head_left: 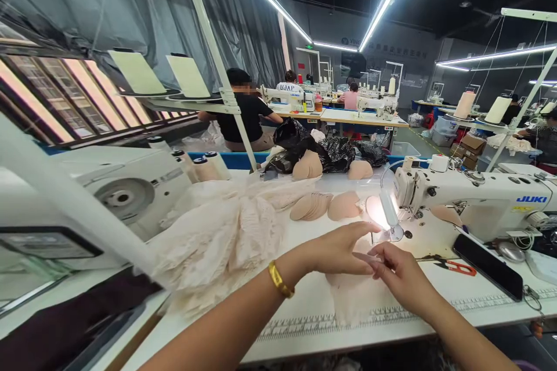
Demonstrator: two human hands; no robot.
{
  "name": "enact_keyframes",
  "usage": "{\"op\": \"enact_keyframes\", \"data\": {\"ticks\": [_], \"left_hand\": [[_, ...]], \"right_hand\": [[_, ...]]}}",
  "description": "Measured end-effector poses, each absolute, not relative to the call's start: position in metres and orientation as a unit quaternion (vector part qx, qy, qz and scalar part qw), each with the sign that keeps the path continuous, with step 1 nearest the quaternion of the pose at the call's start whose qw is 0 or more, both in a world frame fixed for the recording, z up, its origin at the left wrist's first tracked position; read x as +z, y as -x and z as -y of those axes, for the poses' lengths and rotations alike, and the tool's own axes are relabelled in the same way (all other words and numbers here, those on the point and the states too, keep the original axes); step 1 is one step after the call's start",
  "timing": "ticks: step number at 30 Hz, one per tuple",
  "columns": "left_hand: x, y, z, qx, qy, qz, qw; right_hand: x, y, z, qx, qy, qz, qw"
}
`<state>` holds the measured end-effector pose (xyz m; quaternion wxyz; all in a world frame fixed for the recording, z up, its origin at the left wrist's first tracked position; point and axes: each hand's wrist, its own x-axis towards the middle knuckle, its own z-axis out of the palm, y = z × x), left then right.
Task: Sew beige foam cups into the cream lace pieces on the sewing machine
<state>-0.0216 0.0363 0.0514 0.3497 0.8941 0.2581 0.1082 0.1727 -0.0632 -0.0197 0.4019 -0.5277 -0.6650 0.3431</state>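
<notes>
Pinching, apparently, the sheer pale-beige fabric piece [354, 302] by its far edge: right hand [405, 277]. Left hand [338, 248] spread alongside. Fabric lies just nearside of both, on the white surface [310, 302].

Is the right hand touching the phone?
Apart. The head view shows the right hand well left of the phone, with bare table and the orange snips in the gap.

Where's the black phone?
In the head view, the black phone lies on the table's right side, just right of the orange-handled snips, on the near side of the JUKI sewing machine.
</notes>
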Motion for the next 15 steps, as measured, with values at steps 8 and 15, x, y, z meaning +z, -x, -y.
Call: {"op": "enact_keyframes", "data": {"ticks": [8,15], "left_hand": [[0.06,0.019,-0.05,0.151,-0.915,-0.221,0.301],[0.022,0.03,-0.039,0.253,-0.951,-0.169,-0.063]], "right_hand": [[0.022,-0.193,0.06,-0.052,0.495,0.784,0.372],[-0.003,-0.194,0.043,-0.212,0.439,0.779,0.395]]}}
